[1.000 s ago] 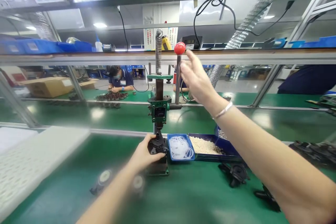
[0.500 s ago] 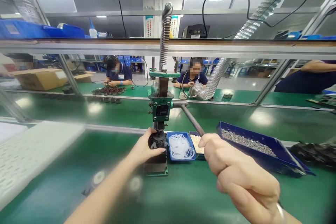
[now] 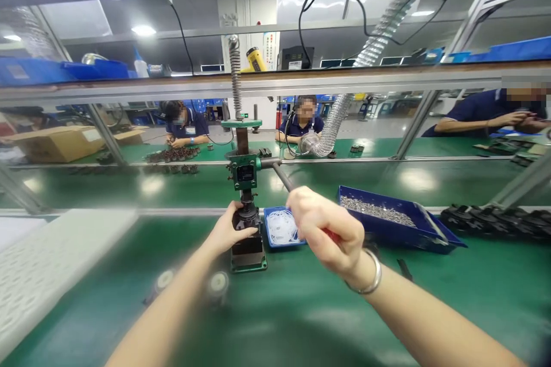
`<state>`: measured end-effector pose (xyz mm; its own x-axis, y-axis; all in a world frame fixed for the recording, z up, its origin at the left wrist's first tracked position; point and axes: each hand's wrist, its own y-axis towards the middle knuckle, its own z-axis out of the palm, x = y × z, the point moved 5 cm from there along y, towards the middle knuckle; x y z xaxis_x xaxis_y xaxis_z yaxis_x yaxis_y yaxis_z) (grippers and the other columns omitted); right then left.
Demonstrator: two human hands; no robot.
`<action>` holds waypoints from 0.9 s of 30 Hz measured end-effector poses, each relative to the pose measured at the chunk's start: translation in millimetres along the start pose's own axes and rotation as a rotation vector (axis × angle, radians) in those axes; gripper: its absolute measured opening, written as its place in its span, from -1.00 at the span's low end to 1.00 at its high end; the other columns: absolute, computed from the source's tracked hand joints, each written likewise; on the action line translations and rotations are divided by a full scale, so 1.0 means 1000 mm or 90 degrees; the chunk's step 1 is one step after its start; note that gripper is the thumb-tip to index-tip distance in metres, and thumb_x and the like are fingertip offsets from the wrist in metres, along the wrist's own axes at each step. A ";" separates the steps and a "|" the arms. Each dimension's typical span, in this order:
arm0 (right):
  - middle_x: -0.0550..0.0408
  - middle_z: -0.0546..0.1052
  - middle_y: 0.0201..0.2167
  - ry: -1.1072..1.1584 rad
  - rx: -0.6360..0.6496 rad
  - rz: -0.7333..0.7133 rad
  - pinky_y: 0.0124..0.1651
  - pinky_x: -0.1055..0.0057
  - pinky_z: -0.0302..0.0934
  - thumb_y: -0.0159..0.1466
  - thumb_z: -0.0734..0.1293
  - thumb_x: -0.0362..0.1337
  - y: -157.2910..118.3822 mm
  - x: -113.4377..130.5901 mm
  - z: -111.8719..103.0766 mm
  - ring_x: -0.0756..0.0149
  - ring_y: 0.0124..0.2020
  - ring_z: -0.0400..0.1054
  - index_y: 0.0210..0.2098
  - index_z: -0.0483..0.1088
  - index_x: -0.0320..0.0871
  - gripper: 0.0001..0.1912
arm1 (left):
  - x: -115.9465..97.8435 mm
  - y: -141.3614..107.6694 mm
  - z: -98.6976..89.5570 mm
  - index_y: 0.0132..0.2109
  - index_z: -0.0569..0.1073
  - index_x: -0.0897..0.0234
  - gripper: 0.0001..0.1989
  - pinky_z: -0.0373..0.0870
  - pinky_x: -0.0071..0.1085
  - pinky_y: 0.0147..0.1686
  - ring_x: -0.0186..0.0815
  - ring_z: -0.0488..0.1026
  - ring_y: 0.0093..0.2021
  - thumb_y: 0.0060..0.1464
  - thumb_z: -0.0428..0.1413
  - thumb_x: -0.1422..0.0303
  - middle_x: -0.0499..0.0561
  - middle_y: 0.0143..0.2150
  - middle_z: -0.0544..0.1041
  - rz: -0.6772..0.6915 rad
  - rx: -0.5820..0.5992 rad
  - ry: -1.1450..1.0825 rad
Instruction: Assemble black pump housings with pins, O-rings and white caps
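Observation:
A green arbor press [image 3: 246, 173] with a tall coil spring stands on the bench. My left hand [image 3: 224, 230] reaches round a black part [image 3: 247, 219] at the foot of the press, under the ram, its thumb in front and fingers behind. My right hand [image 3: 325, 226] is closed in a fist round the press lever [image 3: 283, 176], to the right of the press body. A bit of red shows inside that fist. Two round white-topped pieces [image 3: 218, 282], blurred, lie near my left forearm.
Right of the press sit a blue tray of clear rings [image 3: 282, 228] and a larger blue bin of small metal pieces [image 3: 396, 235]. Black parts [image 3: 495, 222] line the right side. A white perforated sheet [image 3: 55, 258] lies left. Several people work across the bench.
The view has swung, so the press stands further left. My right hand, still on the lever, has moved away from me and closer to the press. My left hand stays at the black part.

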<state>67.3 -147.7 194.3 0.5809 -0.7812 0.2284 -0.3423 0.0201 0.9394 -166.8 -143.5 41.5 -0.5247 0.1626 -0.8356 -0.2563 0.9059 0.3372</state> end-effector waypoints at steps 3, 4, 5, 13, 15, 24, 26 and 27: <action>0.13 0.34 -0.45 0.002 -0.016 0.071 -0.30 0.32 0.24 0.44 0.20 -0.17 0.035 -0.006 -0.014 0.38 -0.43 0.24 -0.31 0.34 -0.15 -0.75 | -0.019 -0.017 0.006 -0.01 0.28 0.20 -0.48 0.43 -0.24 -0.01 -0.19 0.52 -0.08 -0.10 0.30 0.31 0.00 -0.08 0.53 0.006 0.012 0.012; 0.11 0.37 -0.37 0.000 -0.033 0.095 -0.25 0.34 0.27 0.45 0.19 -0.12 0.049 -0.010 -0.020 0.39 -0.39 0.28 -0.21 0.35 -0.16 -0.75 | -0.027 -0.027 0.012 0.00 0.30 0.20 -0.49 0.44 -0.25 -0.02 -0.19 0.52 -0.08 -0.10 0.29 0.32 -0.01 -0.08 0.54 0.010 0.026 0.014; 0.09 0.40 -0.28 -0.002 -0.041 0.109 -0.16 0.33 0.30 0.45 0.20 -0.09 0.063 -0.014 -0.025 0.39 -0.31 0.32 -0.10 0.33 -0.16 -0.74 | -0.035 -0.038 0.023 0.00 0.33 0.19 -0.51 0.46 -0.27 -0.03 -0.19 0.53 -0.08 -0.09 0.28 0.34 -0.01 -0.07 0.55 0.012 0.057 0.018; 0.04 0.48 0.01 -0.404 0.218 0.486 0.12 0.38 0.26 0.41 0.26 -0.21 0.020 -0.099 -0.105 0.33 0.01 0.39 0.00 0.38 -0.15 -0.78 | -0.032 -0.110 0.140 -0.03 0.48 0.22 -0.52 0.47 -0.27 0.03 -0.10 0.51 0.06 -0.19 0.21 0.51 0.09 0.03 0.57 -0.026 0.165 -0.050; 0.02 0.54 -0.18 -0.513 0.261 0.612 0.01 0.35 0.31 0.39 0.28 -0.27 -0.027 -0.114 -0.145 0.29 -0.14 0.43 -0.19 0.47 -0.22 -0.84 | -0.023 -0.111 0.161 -0.03 0.48 0.22 -0.52 0.48 -0.27 0.02 -0.09 0.51 0.06 -0.19 0.19 0.52 0.12 0.01 0.57 0.001 0.166 -0.030; 0.02 0.48 -0.07 -0.619 0.378 0.903 -0.09 0.23 0.40 0.38 0.33 -0.15 -0.171 -0.169 -0.234 0.21 -0.13 0.43 -0.02 0.41 -0.23 -0.71 | -0.007 -0.090 0.199 -0.19 0.51 0.20 -0.83 0.54 -0.31 -0.19 -0.13 0.58 -0.20 0.02 0.16 0.34 0.15 -0.20 0.55 0.202 0.023 0.083; 0.01 0.48 -0.07 -0.608 0.387 0.918 -0.10 0.23 0.40 0.38 0.33 -0.16 -0.182 -0.181 -0.238 0.21 -0.13 0.44 -0.03 0.41 -0.24 -0.71 | -0.007 -0.082 0.209 -0.31 0.50 0.16 -0.89 0.53 -0.37 -0.38 -0.20 0.55 -0.39 0.04 0.18 0.25 0.06 -0.39 0.51 0.222 0.018 0.087; 0.01 0.48 -0.07 -0.600 0.389 0.923 -0.10 0.23 0.40 0.38 0.33 -0.16 -0.187 -0.185 -0.240 0.22 -0.14 0.44 -0.03 0.41 -0.24 -0.72 | -0.008 -0.080 0.212 -0.35 0.49 0.15 -0.87 0.51 -0.39 -0.46 -0.22 0.53 -0.46 0.06 0.18 0.21 0.02 -0.45 0.48 0.228 0.018 0.086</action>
<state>200.6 143.1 37.8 -0.8688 -0.4118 0.2751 -0.4532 0.8850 -0.1063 30.0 -134.1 -70.8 -0.6799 0.4189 -0.6019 -0.0162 0.8120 0.5834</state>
